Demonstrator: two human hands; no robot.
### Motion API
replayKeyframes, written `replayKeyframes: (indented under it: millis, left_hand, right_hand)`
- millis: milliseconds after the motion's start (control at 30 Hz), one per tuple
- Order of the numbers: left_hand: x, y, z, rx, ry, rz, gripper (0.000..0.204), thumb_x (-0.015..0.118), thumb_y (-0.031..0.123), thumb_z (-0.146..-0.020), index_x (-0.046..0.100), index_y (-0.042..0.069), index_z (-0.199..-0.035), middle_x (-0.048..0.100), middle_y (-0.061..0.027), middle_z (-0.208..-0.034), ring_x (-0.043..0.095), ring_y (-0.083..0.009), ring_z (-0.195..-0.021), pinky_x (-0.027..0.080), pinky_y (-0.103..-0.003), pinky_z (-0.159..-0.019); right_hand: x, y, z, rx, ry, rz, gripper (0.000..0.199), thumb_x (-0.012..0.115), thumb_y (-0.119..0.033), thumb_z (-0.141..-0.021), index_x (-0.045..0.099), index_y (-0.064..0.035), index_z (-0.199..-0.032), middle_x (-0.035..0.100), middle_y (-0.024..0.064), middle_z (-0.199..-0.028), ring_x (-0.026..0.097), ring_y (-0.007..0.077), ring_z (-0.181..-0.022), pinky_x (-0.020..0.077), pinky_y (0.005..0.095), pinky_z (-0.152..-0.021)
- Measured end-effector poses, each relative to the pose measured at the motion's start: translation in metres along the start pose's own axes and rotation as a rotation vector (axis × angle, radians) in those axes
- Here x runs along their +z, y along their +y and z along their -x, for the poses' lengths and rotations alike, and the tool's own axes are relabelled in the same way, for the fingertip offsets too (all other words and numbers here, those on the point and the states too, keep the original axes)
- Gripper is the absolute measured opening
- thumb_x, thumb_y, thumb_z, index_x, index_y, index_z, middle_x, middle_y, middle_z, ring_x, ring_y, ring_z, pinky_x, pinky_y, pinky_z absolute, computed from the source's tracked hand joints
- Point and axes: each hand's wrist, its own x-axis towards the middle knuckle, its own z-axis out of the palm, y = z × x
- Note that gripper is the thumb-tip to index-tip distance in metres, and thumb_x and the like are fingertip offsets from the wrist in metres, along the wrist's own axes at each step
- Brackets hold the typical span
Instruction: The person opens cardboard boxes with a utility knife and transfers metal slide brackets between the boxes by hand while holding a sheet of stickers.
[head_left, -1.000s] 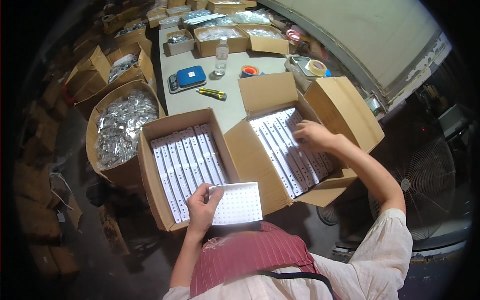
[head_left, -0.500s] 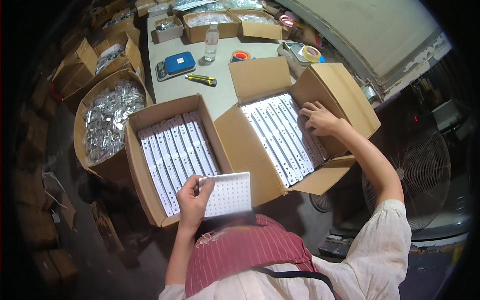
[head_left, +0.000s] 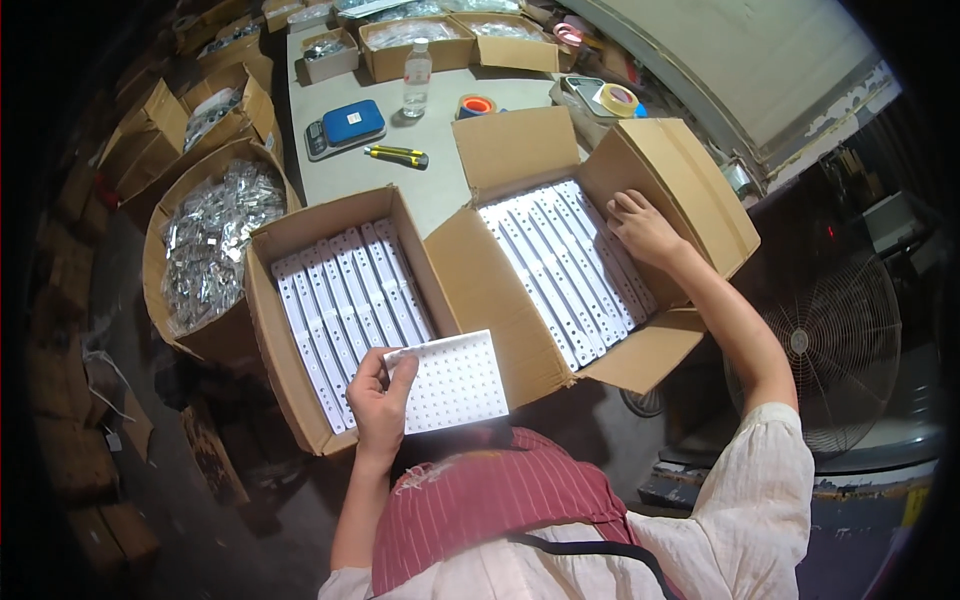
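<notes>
My left hand [head_left: 380, 408] pinches a white sheet of stickers [head_left: 452, 382] by its left edge, thumb on top. Rows of small marks cover the sheet, which is held in front of the two open cardboard boxes. My right hand [head_left: 641, 228] is inside the right box [head_left: 508, 330], at the right side of its contents. Its fingers are curled, and their tips are partly hidden, so whatever they hold cannot be made out. White perforated strips [head_left: 565, 268] stand packed in rows there. Similar white strips [head_left: 345, 300] fill the left box [head_left: 262, 330].
On the table [head_left: 440, 190] are a blue-topped scale [head_left: 352, 126], a yellow-black utility knife [head_left: 397, 156], a clear bottle [head_left: 417, 80] and tape rolls [head_left: 476, 106]. A carton of shiny bagged parts [head_left: 222, 240] stands left. A fan [head_left: 800, 342] is at the right.
The sticker sheet has tilted, its right end lower, and shifted slightly left with my left hand. My right hand's fingers have curled a little more, still at the right side of the strips.
</notes>
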Motion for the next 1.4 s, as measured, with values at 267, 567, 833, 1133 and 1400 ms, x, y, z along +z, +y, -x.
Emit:
replayKeyframes:
  millis: [267, 567, 833, 1133, 1400]
  left_hand:
    - [0.001, 0.000, 0.002, -0.019, -0.007, -0.094, 0.011, 0.071, 0.011, -0.093, 0.066, 0.001, -0.093, 0.044, 0.0107, -0.067, 0.031, -0.0001, -0.061, 0.023, -0.022, -0.053]
    - [-0.001, 0.003, 0.002, -0.058, -0.076, -0.168, 0.011, 0.070, 0.011, -0.094, 0.065, 0.001, -0.093, 0.042, 0.0100, -0.066, 0.032, -0.0007, -0.060, 0.024, -0.022, -0.052]
    - [0.001, 0.004, 0.007, -0.038, -0.140, -0.098, 0.007, 0.065, 0.007, -0.096, 0.063, 0.000, -0.099, 0.056, 0.0056, -0.077, 0.046, -0.0014, -0.069, 0.035, -0.020, -0.059]
    - [-0.013, 0.007, 0.013, 0.012, -0.107, -0.146, 0.007, 0.067, 0.007, -0.096, 0.063, 0.002, -0.099, 0.056, 0.0063, -0.075, 0.046, -0.0005, -0.064, 0.035, -0.019, -0.056]
    - [-0.022, 0.003, 0.019, 0.100, -0.234, -0.145, 0.018, 0.069, 0.013, -0.097, 0.064, -0.002, -0.105, 0.066, -0.0025, -0.079, 0.057, -0.0052, -0.071, 0.045, -0.022, -0.062]
  right_hand:
    - [0.011, -0.102, 0.051, 0.526, -0.283, -0.203, 0.065, 0.056, -0.006, -0.078, 0.042, 0.0183, -0.136, 0.052, 0.0410, -0.131, 0.058, 0.0447, -0.119, 0.0519, 0.0454, -0.096]
    - [-0.052, -0.103, 0.073, 0.734, -0.242, -0.656, 0.036, 0.060, -0.016, -0.090, 0.061, 0.0090, -0.116, 0.066, 0.0302, -0.099, 0.065, 0.0462, -0.094, 0.0521, 0.0508, -0.085]
    - [-0.021, -0.111, 0.076, 0.890, -0.376, -0.816, 0.082, 0.052, -0.041, -0.100, 0.018, 0.0125, -0.153, 0.010, 0.0379, -0.160, 0.009, 0.0501, -0.151, 0.0136, 0.0486, -0.124]
    - [-0.044, -0.084, 0.039, 0.687, -0.622, -0.715, 0.036, 0.062, -0.025, -0.087, 0.070, 0.0086, -0.100, 0.070, 0.0281, -0.103, 0.068, 0.0417, -0.096, 0.0552, 0.0471, -0.085]
    - [-0.042, -0.085, 0.032, 0.618, -0.895, -0.631, 0.049, 0.071, -0.026, -0.078, 0.069, 0.0060, -0.115, 0.070, 0.0237, -0.114, 0.067, 0.0366, -0.110, 0.0532, 0.0433, -0.094]
